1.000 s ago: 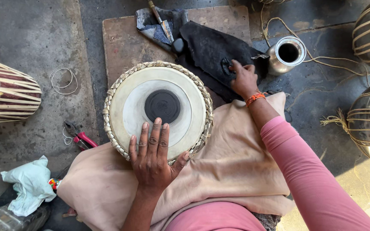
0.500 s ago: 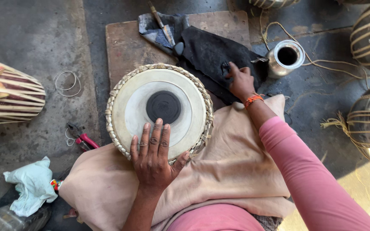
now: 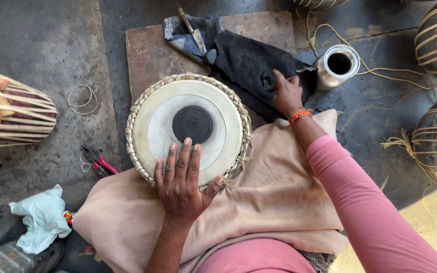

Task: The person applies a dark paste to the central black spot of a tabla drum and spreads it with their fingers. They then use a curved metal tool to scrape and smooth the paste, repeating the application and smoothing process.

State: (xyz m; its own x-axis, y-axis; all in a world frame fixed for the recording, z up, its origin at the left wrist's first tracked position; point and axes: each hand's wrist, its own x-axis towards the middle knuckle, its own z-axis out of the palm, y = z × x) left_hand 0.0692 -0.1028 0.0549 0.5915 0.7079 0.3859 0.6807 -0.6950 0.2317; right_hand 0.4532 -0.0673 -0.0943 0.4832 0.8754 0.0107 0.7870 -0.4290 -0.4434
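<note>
A drum (image 3: 189, 126) is standing head-up in the middle, resting on a cloth (image 3: 259, 202) that is spreading over the person's lap. The left hand (image 3: 180, 184) is lying flat on the near part of the drumhead. Behind the drum a board (image 3: 147, 55) is lying on the floor, and a dark rag (image 3: 249, 63) is lying across it with a tool (image 3: 190, 29) on top. The right hand (image 3: 287, 93) is pressing on that rag, to the drum's right. A metal pot (image 3: 336, 65) is standing just right of the rag. Pliers (image 3: 97, 163) are lying left of the drum, a wire loop (image 3: 81, 98) behind them, and another drum (image 3: 6, 108) is lying on its side at the far left.
</note>
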